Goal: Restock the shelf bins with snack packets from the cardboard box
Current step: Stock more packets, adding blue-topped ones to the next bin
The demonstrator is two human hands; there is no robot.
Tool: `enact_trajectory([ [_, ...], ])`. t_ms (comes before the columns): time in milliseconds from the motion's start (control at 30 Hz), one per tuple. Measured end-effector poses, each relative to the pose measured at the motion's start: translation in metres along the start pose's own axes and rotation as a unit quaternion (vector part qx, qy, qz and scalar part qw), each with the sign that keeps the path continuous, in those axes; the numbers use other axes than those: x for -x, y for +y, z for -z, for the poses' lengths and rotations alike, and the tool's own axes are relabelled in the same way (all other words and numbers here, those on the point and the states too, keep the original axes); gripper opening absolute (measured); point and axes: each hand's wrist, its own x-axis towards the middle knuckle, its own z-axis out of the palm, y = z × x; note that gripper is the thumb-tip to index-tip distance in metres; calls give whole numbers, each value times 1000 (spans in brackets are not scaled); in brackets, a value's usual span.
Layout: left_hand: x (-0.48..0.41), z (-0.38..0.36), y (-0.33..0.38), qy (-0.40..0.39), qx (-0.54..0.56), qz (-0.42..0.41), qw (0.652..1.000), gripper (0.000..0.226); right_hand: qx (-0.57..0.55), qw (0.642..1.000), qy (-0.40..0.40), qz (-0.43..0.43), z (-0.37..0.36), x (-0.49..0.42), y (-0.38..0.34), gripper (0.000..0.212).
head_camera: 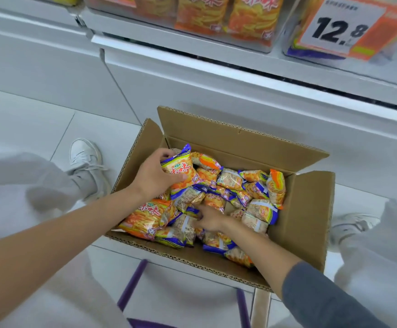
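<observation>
- A cardboard box [307,216] stands open on the pale tiled floor [39,119], close in front of a white shelf unit, with its flaps spread outward.
- The box is filled with a loose heap of snack packets [259,207], orange with blue ends, lying at all angles.
- 1 orange packet [180,171] is gripped by the left hand [152,176] near the far left corner of the box. The fingers are curled over its top edge, the thumb is laid across its front, and it is held tilted on top of the heap.
- The right hand [210,218] is sunk into the middle of the heap, with its fingers stretched leftward among the packets. The fingertips are hidden, so it cannot be told whether anything is held.
- A clear shelf bin [251,45] is seen on the shelf above the box, with packets of the same orange kind stood upright in it.
- A price card [341,29] marked 12.8 is fixed to the neighbouring bin on the right.
- 1 white shoe [86,157] is planted on the floor left of the box.
- 2 purple bars [131,285] are seen at the near edge of the view, below the box.
</observation>
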Motion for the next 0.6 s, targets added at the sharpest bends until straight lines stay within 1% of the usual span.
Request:
enact_trajectory([
  [100, -2, -1, 1, -8, 5, -8, 1000, 52, 13, 1000, 14, -6, -3, -3, 4, 64],
  [167, -2, -3, 3, -4, 11, -10, 1000, 53, -19, 1000, 19, 0, 1, 0, 7, 60],
  [233, -2, -4, 7, 2, 13, -13, 1000, 61, -53, 998, 37, 13, 9, 8, 8, 55],
  [300, -1, -5, 12, 11, 20, -13, 1000, 70, -103, 991, 75, 36, 23, 20, 9, 38],
  [333, 0, -6, 15, 13, 20, -15, 1000, 69, -142, 983, 103, 45, 33, 29, 10, 30],
  [367, 0, -7, 19, 11, 19, -21, 1000, 64, -180, 973, 135, 56, 44, 40, 9, 27],
  [467, 3, -10, 29, -4, 17, -34, 999, 51, -265, 932, 227, 101, 79, 88, -3, 37],
  [533, 8, -12, 37, -16, 25, -45, 999, 53, -289, 906, 278, 133, 98, 118, -11, 41],
  [600, 14, -14, 46, -35, 29, -68, 997, 60, -301, 887, 311, 159, 108, 145, -19, 30],
])
